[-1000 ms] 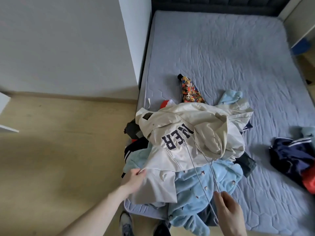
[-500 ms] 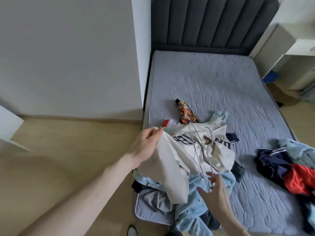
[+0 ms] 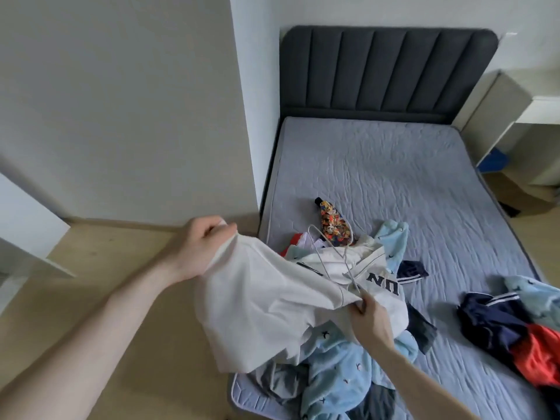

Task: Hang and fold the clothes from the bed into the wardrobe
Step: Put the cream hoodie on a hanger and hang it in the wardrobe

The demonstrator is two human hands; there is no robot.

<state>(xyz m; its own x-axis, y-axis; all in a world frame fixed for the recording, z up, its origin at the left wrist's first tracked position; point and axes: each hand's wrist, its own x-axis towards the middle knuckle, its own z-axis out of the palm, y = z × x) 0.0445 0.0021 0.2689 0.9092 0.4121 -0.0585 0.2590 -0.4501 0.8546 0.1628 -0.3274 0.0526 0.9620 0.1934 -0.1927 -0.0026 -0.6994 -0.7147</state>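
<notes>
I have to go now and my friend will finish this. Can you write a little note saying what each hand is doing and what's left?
Left hand: grips one edge of the cream jersey, lifted off the pile.
Right hand: fingers pinch the jersey together with the white wire hanger.
Light blue pyjamas and other clothes lie heaped at the bed corner; a navy and red heap lies to the right.
Done: nothing visibly hung.
Left: put the jersey on the hanger, then hang or fold everything else.

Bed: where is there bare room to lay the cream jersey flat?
Free: the mattress from the headboard down to the patterned garment, and a strip between the main pile and the navy-orange pile. Crowded: the near-left corner, where the left hand and right hand hold the cream jersey.
</notes>
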